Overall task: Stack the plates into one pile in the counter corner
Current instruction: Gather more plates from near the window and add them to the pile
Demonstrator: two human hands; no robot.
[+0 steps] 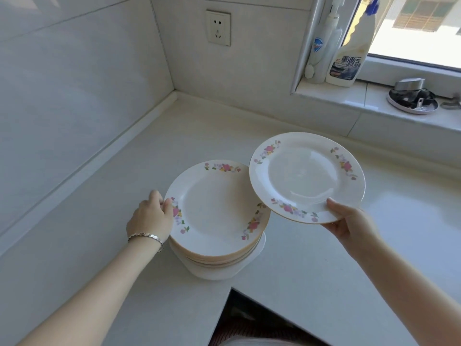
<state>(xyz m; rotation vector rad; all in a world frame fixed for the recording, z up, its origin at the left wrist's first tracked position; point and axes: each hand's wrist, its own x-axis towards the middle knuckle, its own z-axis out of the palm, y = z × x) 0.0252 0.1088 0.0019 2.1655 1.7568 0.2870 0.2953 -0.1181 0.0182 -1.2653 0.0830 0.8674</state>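
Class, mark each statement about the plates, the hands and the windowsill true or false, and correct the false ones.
1. The right hand holds a floral plate in the air. True.
2. The left hand rests flat on the counter. False: its fingers touch the rim of the plate pile.
3. The pile's top plate is plain white. False: it has flower sprays on its rim.
4. A cleaner bottle stands on the windowsill. True.
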